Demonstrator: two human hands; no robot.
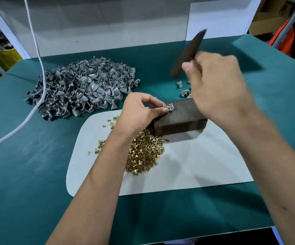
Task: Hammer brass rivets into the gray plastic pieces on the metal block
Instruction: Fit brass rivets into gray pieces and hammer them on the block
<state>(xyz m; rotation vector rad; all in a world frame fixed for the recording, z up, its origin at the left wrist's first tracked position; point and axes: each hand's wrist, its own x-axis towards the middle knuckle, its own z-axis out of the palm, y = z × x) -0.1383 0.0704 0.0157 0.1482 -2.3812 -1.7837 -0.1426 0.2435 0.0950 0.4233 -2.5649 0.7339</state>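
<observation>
Though pinched, plastic piece (170,107) beyond fingertips (164,110).

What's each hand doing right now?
Left hand: pinching a gray piece on the metal block.
Right hand: closed around a dark bar.

A plastic piece (169,107) lies on the block (180,119) at the left fingers (162,110); rivets (144,152) lie nearer, the pile (83,89) behind-left, perhaps finished pieces (184,92) beyond.
</observation>
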